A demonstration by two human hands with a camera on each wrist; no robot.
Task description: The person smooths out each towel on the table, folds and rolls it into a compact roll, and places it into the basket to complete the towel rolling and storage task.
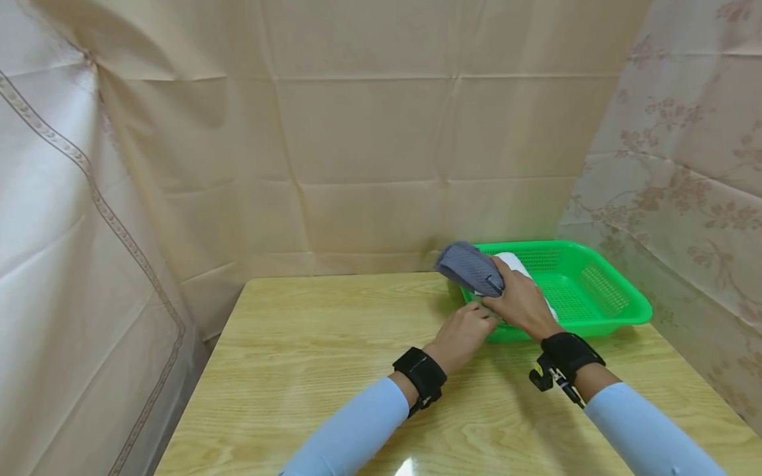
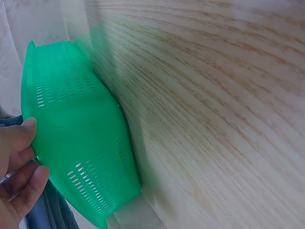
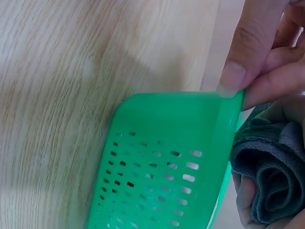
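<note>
A rolled grey towel (image 1: 467,266) is gripped in my right hand (image 1: 525,301), over the left end of the green plastic basket (image 1: 635,309). The roll's spiral end (image 3: 274,188) shows in the right wrist view, with fingers around it. My left hand (image 1: 464,334) pinches the basket's rim at the near left corner, thumb outside the wall. In the left wrist view, the left hand's fingers (image 2: 29,188) lie at the rim, and bluish-grey cloth shows behind them. Inside the basket, by its left end, a white towel (image 1: 513,262) lies partly hidden by my right hand.
The basket stands at the back right of a wood-grain table (image 1: 309,350). Behind the table hangs a beige cloth (image 1: 369,132). A flowered cloth (image 1: 684,192) hangs along the right side and a pale one (image 1: 53,264) along the left.
</note>
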